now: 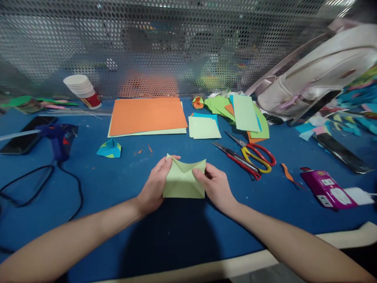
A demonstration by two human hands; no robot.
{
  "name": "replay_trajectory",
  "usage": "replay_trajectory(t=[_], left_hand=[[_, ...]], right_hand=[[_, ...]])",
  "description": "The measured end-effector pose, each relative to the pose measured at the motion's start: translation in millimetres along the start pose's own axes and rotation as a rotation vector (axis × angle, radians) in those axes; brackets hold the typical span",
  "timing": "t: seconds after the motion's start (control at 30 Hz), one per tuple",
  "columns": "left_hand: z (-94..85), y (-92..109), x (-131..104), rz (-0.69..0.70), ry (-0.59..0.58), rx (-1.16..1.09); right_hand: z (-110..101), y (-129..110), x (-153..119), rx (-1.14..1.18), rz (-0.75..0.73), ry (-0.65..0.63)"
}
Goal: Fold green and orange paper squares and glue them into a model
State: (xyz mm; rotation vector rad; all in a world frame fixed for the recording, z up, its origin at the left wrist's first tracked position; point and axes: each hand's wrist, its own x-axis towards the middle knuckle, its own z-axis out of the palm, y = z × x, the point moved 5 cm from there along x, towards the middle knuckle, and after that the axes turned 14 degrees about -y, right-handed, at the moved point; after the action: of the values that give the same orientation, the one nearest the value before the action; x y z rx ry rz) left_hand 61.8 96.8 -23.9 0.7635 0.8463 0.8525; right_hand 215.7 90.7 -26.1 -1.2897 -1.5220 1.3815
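A sheet of light green paper [182,182] is held up over the blue table between both hands, its top edge bent and dipping in the middle. My left hand [154,182] pinches its left side, thumb on the near face and fingers behind. On the right side, my right hand [218,186] grips the same sheet with the thumb pressed on its upper corner. A small folded blue paper piece [110,149] lies beyond my left hand. To the right rest red-and-yellow scissors [257,157] and a red-handled cutter [241,161].
Orange sheets [149,118], pale green squares [204,127] and green offcuts [220,107] lie along the perforated metal panel [165,47]. A blue glue gun [60,139] with its cord, paper cups [84,92] and a phone [26,135] are left. A purple pack [328,188] and bag [318,74] stand right.
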Motion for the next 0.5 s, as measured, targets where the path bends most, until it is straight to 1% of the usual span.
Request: replay_trajectory(t=[0.13,0.23,0.4,0.5], left_hand=[[0.9,-1.4,0.1,0.017,-0.01,-0.016],[5.4,1.3,-0.3,0.05,-0.044,-0.052],[8.5,1.7,-1.5,0.002,-0.057,-0.067],[6.8,0.4,-1.0,0.01,-0.057,-0.083]], right_hand=[[-0.1,-0.1,-0.4,0.008,-0.007,0.003],[-2.1,-1.9,-1.2,-0.026,-0.011,0.043],[-1.2,-3.2,-1.7,-0.031,-0.012,0.049],[-0.7,-3.3,-2.0,-0.025,-0.018,0.044]])
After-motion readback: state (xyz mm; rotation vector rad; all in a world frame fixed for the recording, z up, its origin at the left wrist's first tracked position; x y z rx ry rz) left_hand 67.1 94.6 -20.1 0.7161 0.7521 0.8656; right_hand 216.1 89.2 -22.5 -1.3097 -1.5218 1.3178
